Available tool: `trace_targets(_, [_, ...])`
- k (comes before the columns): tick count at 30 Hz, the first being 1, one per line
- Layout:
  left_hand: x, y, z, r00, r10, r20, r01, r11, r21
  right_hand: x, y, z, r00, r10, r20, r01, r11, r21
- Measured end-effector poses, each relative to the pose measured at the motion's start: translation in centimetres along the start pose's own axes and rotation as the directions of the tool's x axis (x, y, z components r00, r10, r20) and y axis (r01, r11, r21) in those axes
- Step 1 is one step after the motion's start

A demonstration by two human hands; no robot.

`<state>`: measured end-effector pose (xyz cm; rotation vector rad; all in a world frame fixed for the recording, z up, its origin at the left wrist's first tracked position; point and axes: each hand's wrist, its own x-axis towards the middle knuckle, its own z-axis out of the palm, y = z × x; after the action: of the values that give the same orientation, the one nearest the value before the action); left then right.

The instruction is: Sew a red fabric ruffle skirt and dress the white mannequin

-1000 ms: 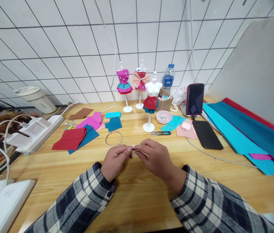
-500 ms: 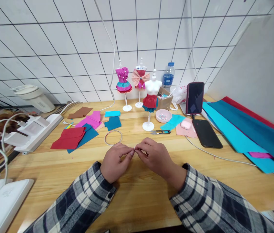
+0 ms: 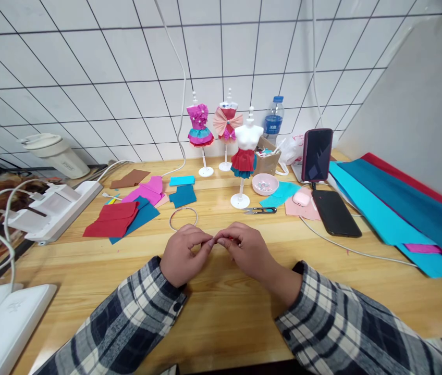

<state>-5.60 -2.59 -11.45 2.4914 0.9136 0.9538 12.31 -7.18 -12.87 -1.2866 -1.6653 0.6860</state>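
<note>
My left hand (image 3: 186, 255) and my right hand (image 3: 246, 251) meet fingertip to fingertip above the table, both closed in a pinch. What they pinch is mostly hidden; a small bit of red shows by the right fingers. Just beyond the left hand lies a thin ring (image 3: 183, 219). Past the right hand are small thread snips (image 3: 260, 210) and a white mini dress form (image 3: 248, 136) wearing a red skirt (image 3: 243, 159) over blue-green cloth. A pink bowl (image 3: 265, 184) of small beads stands to its right.
Two dressed mini forms (image 3: 199, 124) stand behind. Red cloth (image 3: 110, 219) and other pieces lie left, near a power strip (image 3: 64, 211). To the right are a black phone (image 3: 336, 212), a propped phone (image 3: 317, 155), a cable (image 3: 342, 250) and long fabric sheets (image 3: 385, 203).
The fingertips have shifted slightly, and a bit of red now shows at the right fingers. The whole view has moved a little; the things on the table stay in place.
</note>
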Motion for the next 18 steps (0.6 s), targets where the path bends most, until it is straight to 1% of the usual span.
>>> trace_targets(3, [0.11, 0.05, 0.11, 0.995, -0.094, 0.01, 0.095, 0.993, -0.067, -0.29, 0.13, 0.05, 0.997, -0.064, -0.034, 0.061, 0.996, -0.066])
trace_targets(6, [0.21, 0.16, 0.24, 0.978, -0.201, 0.06, 0.206, 0.972, -0.111, -0.43, 0.4, 0.05, 0.991, -0.122, -0.05, 0.116, 0.988, -0.104])
trace_targets(8, [0.23, 0.16, 0.3, 0.965, -0.243, 0.101, 0.255, 0.959, -0.125, -0.46, 0.56, 0.01, 0.988, -0.146, -0.05, 0.139, 0.983, -0.123])
trace_targets(10, [0.21, 0.1, 0.34, 0.956, -0.261, 0.132, 0.279, 0.95, -0.144, -0.48, 0.66, -0.02, 0.986, -0.161, -0.05, 0.152, 0.977, -0.148])
trace_targets(12, [0.15, 0.02, 0.39, 0.954, -0.266, 0.142, 0.287, 0.945, -0.157, -0.48, 0.71, -0.05, 0.985, -0.167, -0.049, 0.156, 0.972, -0.178])
trace_targets(18, [0.18, 0.43, 0.48, 0.951, -0.297, 0.086, 0.307, 0.937, -0.166, -0.45, 0.41, -0.22, 0.982, -0.179, -0.065, 0.161, 0.963, -0.214])
